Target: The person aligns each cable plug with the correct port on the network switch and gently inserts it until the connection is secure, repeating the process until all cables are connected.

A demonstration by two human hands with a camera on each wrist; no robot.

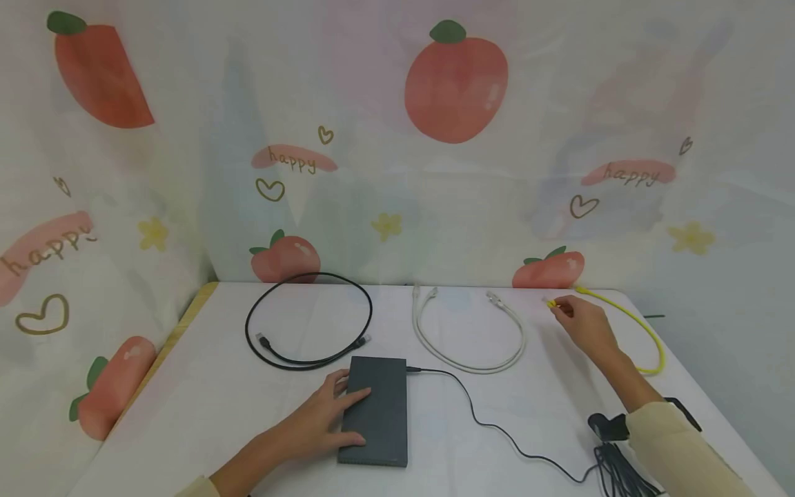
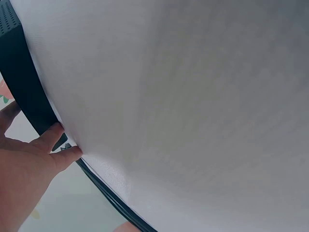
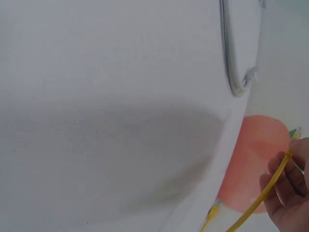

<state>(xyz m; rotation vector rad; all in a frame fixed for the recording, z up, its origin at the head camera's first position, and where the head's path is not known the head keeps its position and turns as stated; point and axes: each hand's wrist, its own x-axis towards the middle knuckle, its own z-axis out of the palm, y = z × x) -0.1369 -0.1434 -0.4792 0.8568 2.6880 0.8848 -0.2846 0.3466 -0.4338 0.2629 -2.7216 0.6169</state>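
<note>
My left hand (image 1: 319,421) rests with spread fingers on a flat dark grey box (image 1: 381,414) that has a black cord plugged in at its upper right side. In the left wrist view the fingers of that hand (image 2: 36,154) lie along the box's edge (image 2: 24,77). Over the table's far right, my right hand (image 1: 584,324) pinches one plug end of a yellow network cable (image 1: 660,348) between thumb and fingers. The right wrist view shows the yellow cable (image 3: 263,193) running down from the hand (image 3: 289,188); its other plug (image 3: 213,211) lies at the table's back edge.
A coiled black network cable (image 1: 371,310) lies at the back left. White network cable (image 1: 472,368) curves at the back middle. The black cord (image 1: 497,426) leads right to a bundled cord (image 1: 615,469) and a black object (image 1: 609,426) beside my right sleeve. Patterned cloth (image 1: 397,179) hangs behind.
</note>
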